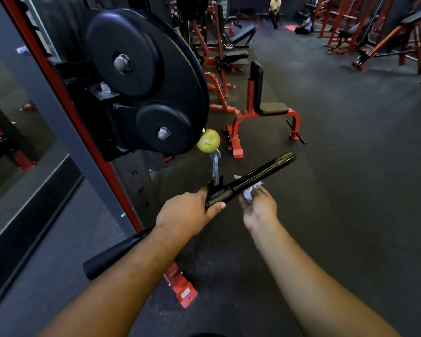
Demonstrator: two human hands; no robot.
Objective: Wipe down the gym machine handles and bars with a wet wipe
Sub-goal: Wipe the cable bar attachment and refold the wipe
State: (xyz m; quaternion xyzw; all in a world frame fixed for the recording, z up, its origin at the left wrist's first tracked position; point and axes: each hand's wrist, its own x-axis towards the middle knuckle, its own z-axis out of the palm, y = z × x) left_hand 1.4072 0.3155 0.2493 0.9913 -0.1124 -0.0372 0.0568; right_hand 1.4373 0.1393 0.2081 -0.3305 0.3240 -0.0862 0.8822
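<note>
Left hand held the cable bar in a full grip at its middle, fingers curled over the top beside the swivel bracket and thumb showing on the near side. Right hand sat just past that grip, palm up under the bar, fingers loosely curled round a crumpled wet wipe pressed against the bar's underside. White corners of the wipe poked out on either side of the bar.

Beyond the wipe, the knurled outer half of the bar ran away to its far end, tilted upward. Behind the left grip, the bar's other rubber-sleeved end reached back under the left forearm. Above the bracket a metal clip hung from a yellow ball stopper at the pulley housing.

Judging from this, the wipe covered only the lower face of the bar, so a straight slide outward might leave the top untouched. The bar hung from a swivel, so if the left grip loosened it could turn or swing away from the wipe. With so loose a hold, the wipe could also bunch on the knurling and slip from the fingers to the floor.
</note>
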